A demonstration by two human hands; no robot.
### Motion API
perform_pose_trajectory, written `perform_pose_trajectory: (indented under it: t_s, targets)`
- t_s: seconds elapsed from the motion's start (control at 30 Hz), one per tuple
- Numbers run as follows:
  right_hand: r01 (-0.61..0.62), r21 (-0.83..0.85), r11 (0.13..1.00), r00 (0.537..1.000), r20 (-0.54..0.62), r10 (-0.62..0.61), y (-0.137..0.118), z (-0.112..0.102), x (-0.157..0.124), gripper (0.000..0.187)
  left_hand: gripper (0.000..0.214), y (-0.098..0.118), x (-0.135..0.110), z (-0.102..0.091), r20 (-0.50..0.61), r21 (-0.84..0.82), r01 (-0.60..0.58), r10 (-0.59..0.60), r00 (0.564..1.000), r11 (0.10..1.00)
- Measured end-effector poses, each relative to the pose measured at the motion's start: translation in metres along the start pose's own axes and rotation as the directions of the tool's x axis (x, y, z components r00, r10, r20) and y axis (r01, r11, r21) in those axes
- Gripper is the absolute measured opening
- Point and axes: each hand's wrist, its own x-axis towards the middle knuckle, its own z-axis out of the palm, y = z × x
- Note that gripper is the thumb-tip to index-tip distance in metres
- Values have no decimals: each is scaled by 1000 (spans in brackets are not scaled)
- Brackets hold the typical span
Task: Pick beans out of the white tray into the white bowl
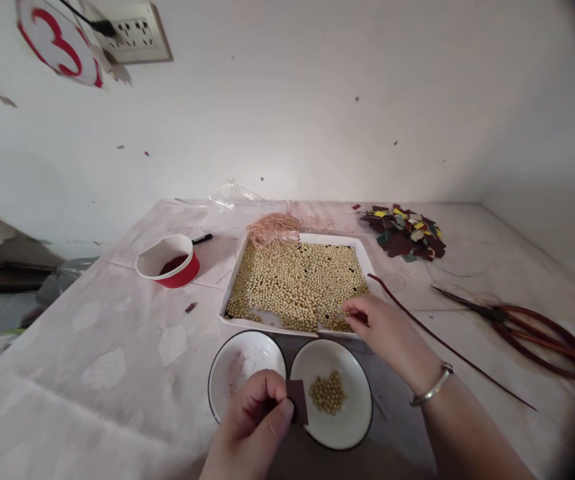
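Observation:
Pinched between the thumb and fingers of my left hand [253, 423] is a small dark brown square piece [298, 400], held over the gap between two bowls. My right hand [374, 323] reaches to the near right corner of a white tray [366, 259], its thumb and fingers close together at the beans; whatever lies between them is too small to make out. Small round beige beans [302, 280], like soybeans, cover most of the tray, with a few dark ones among them. The right white bowl [360, 393] contains several greenish-brown beans [328, 393]. Pinkish residue marks the left white bowl [262, 353].
A bundle of thin copper-coloured strands [273, 230] rests on the tray's far left corner. To the left are a red-and-white tub [184, 272] and a black marker [202, 239]. Scissors [517, 327], a thin dark red strip [447, 343] and coloured scraps [407, 233] lie right.

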Motion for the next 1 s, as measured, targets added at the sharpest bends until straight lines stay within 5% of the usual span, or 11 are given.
perform_pose_trajectory:
  t_s: [0.1, 0.3, 0.67, 0.83, 1.0]
  targets:
    - [7, -36, 999, 997, 71, -5, 8, 10, 12, 4, 29, -1, 1, 0, 5, -9, 7, -7, 1000, 1000]
    - [20, -74, 997, 993, 114, -11, 14, 19, 17, 16, 29, -1, 1, 0, 17, 6, -7, 7, 1000, 1000]
    - [0, 297, 955, 993, -116, 36, -8, -16, -1, 8, 26, -2, 1, 0, 23, 10, -20, 20, 1000, 1000]
    - [227, 479, 848, 974, -113, -197, -59, -32, -29, 9, 27, 2, 3, 0, 98, -26, -29, 32, 995, 999]
    - [352, 447, 822, 915, 18, -402, -101, -23, -55, 26, 22, 6, 0, 2, -6, 95, 22, -22, 1000, 995]
